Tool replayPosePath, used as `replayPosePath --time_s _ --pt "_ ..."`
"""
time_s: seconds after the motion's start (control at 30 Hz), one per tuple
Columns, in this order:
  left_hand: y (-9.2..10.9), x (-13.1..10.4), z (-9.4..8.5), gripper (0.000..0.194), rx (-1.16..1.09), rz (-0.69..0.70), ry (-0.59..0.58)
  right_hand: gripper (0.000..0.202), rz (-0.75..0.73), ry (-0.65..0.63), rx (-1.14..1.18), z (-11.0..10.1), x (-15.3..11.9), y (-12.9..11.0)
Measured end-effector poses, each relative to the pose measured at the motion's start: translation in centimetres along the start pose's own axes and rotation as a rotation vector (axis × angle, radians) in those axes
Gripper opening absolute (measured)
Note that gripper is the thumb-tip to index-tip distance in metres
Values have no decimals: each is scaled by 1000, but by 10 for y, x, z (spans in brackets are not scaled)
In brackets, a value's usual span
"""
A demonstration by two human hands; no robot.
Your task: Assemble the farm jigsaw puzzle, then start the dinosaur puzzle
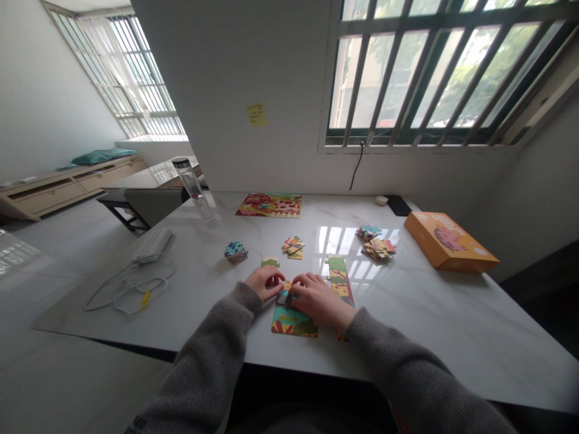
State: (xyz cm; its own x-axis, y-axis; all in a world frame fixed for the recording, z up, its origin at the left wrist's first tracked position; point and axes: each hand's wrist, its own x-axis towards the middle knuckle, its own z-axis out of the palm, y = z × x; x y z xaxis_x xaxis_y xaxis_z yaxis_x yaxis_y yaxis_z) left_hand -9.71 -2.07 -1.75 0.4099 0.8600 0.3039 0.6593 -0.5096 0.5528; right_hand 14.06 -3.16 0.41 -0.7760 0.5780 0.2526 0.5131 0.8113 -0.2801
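Note:
My left hand [265,283] is closed, thumb and fingers pinched at the upper left edge of a joined puzzle section [294,322]; a small piece may be between the fingertips. My right hand [315,296] rests over the right part of that section with curled fingers, and what lies under them is hidden. Right of it, partly covered by my right hand, is a joined strip of pieces [338,274]. A green piece [270,262] lies just beyond my left hand. Farther back is a small pile of orange and yellow pieces [294,246].
A blue stack [236,252] stands at left, two more piles [379,248] at right beside an orange box [450,241]. A finished-looking picture board [270,205], a phone [398,205] and a glass bottle [189,179] are at the back. A white cable [131,295] lies left.

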Motion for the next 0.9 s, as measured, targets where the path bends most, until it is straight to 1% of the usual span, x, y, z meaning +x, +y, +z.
replayPosePath --time_s 0.13,0.23,0.4,0.57,0.73,0.83,0.9 --pt "-1 0 1 24 19 34 -35 22 -5 0 22 0 -1 0" --pt "-2 0 3 29 11 34 -55 22 -5 -5 53 -2 -3 1" --pt "-4 0 3 31 0 14 -71 33 -43 -52 158 -10 -12 2" --pt "-3 0 3 32 -6 0 -81 62 -65 -134 218 -13 -18 -1" --pt "-1 0 1 36 34 38 -94 64 -87 -158 212 -12 -17 -3" --pt "-2 -1 1 44 57 59 -104 72 -90 -150 211 -11 -17 -2" --pt "-4 -1 1 51 64 66 -110 73 -93 -142 211 -10 -17 0"
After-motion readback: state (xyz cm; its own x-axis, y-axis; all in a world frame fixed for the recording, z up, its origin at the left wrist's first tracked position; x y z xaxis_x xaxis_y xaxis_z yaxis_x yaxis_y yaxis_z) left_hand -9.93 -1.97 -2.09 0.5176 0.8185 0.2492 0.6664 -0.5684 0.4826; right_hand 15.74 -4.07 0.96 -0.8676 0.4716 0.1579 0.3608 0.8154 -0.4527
